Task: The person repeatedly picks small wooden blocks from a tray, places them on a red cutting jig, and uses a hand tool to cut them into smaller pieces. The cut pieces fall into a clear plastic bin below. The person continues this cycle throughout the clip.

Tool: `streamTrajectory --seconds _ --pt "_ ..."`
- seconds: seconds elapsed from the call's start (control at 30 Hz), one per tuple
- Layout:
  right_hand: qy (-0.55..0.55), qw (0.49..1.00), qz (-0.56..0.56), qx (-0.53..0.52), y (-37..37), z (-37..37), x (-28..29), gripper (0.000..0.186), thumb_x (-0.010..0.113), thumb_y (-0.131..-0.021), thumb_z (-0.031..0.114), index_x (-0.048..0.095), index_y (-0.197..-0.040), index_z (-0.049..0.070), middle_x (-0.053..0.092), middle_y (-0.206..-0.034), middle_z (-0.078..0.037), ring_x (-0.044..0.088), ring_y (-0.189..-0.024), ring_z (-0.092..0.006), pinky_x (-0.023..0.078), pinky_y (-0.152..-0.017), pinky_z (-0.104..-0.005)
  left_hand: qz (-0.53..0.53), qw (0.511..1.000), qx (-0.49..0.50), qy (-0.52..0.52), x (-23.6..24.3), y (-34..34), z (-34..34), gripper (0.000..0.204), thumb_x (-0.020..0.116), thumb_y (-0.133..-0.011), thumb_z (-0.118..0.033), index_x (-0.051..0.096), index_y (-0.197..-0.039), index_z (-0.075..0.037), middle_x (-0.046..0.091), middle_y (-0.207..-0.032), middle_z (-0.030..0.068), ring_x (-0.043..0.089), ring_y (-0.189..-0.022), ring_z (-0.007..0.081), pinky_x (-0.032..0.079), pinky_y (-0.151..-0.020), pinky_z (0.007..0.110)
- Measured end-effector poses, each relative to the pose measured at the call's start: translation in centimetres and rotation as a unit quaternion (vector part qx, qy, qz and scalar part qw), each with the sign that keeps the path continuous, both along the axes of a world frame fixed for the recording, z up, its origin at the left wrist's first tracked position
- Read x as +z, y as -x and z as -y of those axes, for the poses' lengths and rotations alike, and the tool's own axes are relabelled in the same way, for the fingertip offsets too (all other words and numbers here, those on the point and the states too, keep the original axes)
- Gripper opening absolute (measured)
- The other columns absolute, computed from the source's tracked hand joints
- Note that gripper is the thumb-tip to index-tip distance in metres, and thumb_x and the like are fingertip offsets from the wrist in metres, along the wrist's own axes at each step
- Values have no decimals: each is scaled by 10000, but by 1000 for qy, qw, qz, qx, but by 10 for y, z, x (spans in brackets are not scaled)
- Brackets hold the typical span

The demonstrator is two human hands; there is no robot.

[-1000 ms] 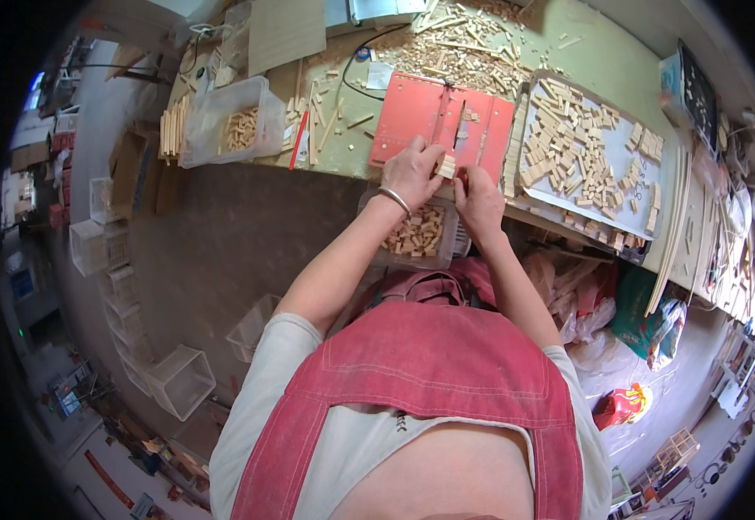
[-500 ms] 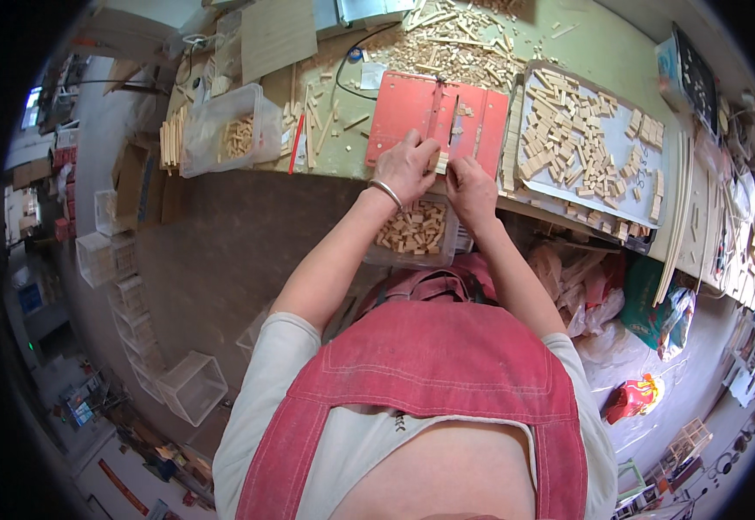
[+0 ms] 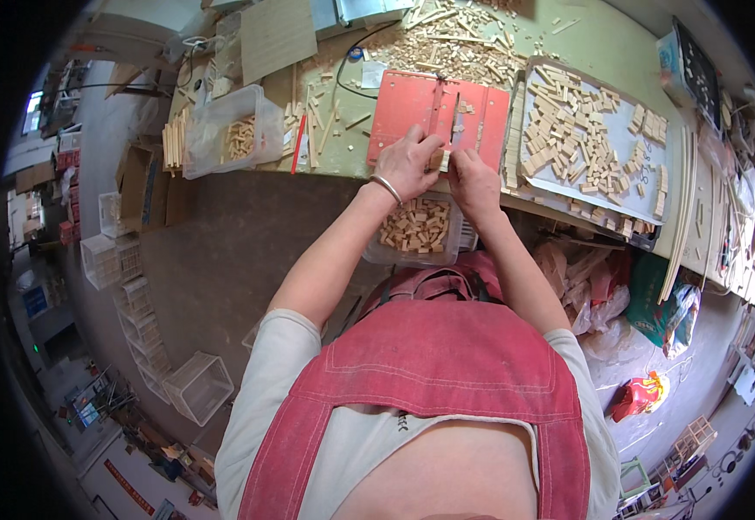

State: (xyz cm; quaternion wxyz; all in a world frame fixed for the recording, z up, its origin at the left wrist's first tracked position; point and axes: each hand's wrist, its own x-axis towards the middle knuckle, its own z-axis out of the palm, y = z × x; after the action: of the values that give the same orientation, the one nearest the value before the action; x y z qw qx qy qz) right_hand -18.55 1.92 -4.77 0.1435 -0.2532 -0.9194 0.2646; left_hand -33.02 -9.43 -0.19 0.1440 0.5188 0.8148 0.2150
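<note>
Both hands work at the near edge of a red board (image 3: 395,102) with grooves and a narrow slot (image 3: 455,121), small wood pieces lying along it. My left hand (image 3: 408,165), wearing a bangle, has its bent fingers closed on some small pale wooden blocks (image 3: 440,160). My right hand (image 3: 475,182) pinches at the right side of the same blocks, its fingertips partly hidden. Just below my hands a clear plastic tub (image 3: 375,243) holds many small cut blocks (image 3: 414,227).
The green bench (image 3: 585,35) carries scattered offcuts (image 3: 447,43), a clear bin (image 3: 204,143), a red stick (image 3: 298,143), a black cable and a tray (image 3: 568,182) of blocks at right. Stacked clear crates (image 3: 195,386) stand on the left floor; bags (image 3: 654,303) lie below right.
Both hands have moved slightly forward, up the red board, with the blocks between their fingers. The view has shifted a little; the blocks in tub and tray look much the same.
</note>
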Motion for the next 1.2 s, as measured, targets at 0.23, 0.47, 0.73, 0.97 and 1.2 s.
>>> streamTrajectory --seconds 0.23,0.47,0.73,0.97,1.2 --pt "20 999 -39 5 -8 5 5 110 699 -933 165 633 -914 79 632 -918 -146 699 -792 -389 561 -666 -507 2 1000 -5 23 3 1 -2 451 858 -755 -227 635 -1140 -149 595 -1110 126 696 -996 376 595 -791 517" --pt "47 999 -26 -2 -14 7 14 122 737 -948 178 742 -1030 87 653 -898 -134 694 -793 -353 552 -683 -447 8 999 3 35 8 2 -8 461 864 -735 -233 652 -1135 -147 615 -1120 123 695 -1003 378 595 -816 525" --pt "113 988 -86 -61 -62 6 37 122 708 -962 166 737 -1037 75 672 -921 -128 697 -800 -353 553 -686 -431 28 998 41 24 -2 11 -23 374 806 -738 -186 682 -1086 -124 633 -1068 118 702 -952 384 592 -807 500" --pt "136 984 -85 -81 -100 6 47 120 700 -966 94 734 -1065 36 658 -894 -144 684 -802 -319 536 -707 -391 48 997 44 41 -2 22 -35 385 785 -734 -173 674 -1101 -138 638 -1092 104 707 -978 373 600 -820 507" --pt "140 982 -91 -92 -115 3 52 112 699 -956 41 727 -1059 8 630 -859 -144 651 -768 -302 512 -689 -372 42 998 44 23 -2 26 -39 398 814 -719 -200 683 -1089 -134 637 -1081 106 706 -972 369 603 -830 502"
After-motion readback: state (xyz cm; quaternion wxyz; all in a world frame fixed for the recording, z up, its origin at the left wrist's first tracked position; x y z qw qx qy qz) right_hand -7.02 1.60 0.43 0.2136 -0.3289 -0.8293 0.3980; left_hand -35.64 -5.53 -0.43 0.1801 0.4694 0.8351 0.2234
